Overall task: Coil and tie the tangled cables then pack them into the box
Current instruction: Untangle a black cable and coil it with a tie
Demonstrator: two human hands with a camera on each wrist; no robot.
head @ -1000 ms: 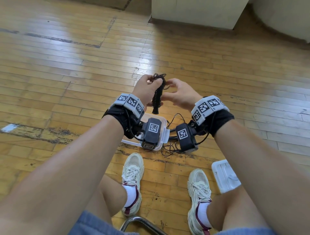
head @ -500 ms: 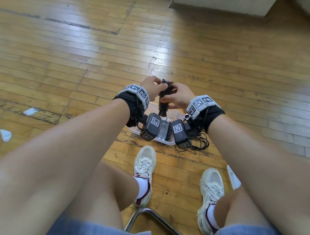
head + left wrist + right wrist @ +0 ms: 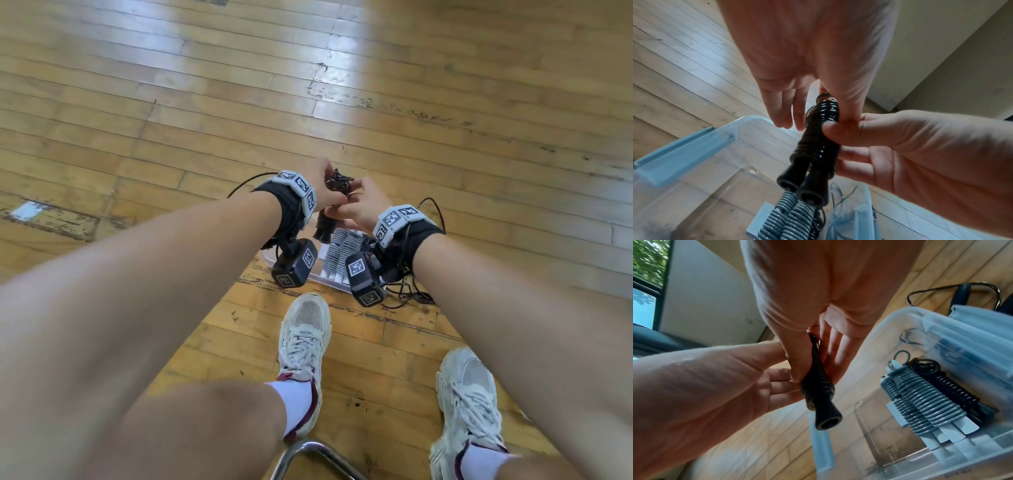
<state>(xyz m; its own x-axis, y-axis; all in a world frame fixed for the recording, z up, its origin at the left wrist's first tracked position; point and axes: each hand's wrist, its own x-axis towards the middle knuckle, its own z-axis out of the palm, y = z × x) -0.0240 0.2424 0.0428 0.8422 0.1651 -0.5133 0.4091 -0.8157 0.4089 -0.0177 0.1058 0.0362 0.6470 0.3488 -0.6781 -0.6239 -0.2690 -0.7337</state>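
Observation:
Both hands hold a black coiled cable bundle (image 3: 324,224) with two round black ends upright above the clear plastic box (image 3: 266,256). My left hand (image 3: 327,193) pinches its upper part between thumb and fingers. My right hand (image 3: 359,205) grips it from the other side, thumb (image 3: 838,129) on the coils (image 3: 816,146). In the right wrist view the bundle (image 3: 818,391) hangs just left of the box (image 3: 898,319). Inside the box lie a grey coiled bundle (image 3: 925,399) and a black coiled bundle (image 3: 953,386).
The box stands on the wooden floor just beyond my white shoes (image 3: 303,342). A loose black cable (image 3: 416,296) lies on the floor to the right of the box. A metal chair frame (image 3: 308,452) is at the bottom edge. Blue latches (image 3: 684,151) stick out from the box rim.
Both hands have come down and nearer with the black bundle, which now hangs right over the box. The head view has tilted down toward the floor.

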